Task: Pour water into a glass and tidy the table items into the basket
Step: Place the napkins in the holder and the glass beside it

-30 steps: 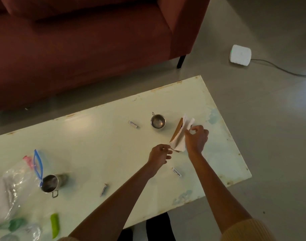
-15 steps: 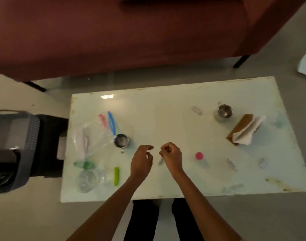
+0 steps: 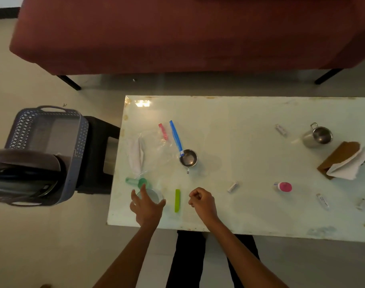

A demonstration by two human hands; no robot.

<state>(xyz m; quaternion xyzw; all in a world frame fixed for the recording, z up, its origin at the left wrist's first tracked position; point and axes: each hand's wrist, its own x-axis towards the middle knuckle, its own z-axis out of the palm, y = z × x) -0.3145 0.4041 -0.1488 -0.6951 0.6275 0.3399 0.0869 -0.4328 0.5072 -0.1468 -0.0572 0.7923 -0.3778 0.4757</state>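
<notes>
Your left hand (image 3: 146, 206) has moved from mid-table to the clear glass (image 3: 150, 196) near the table's (image 3: 239, 121) front-left corner.

Half a second ago both your hands were loosely curled side by side over the middle of the front edge. Now the left hand's grip is spread wide, fingers around the glass rim, though you cannot tell whether they press it. The glass stands upright, mouth up. Your right hand (image 3: 201, 201) hangs curled narrow, holding nothing visible, just right of a green clip (image 3: 177, 200) whose long axis runs front to back. The grey basket (image 3: 46, 154) sits off the table's left edge on a dark stool (image 3: 98, 154), well apart from the glass. A steel cup (image 3: 188, 157) stands behind the clip.
</notes>
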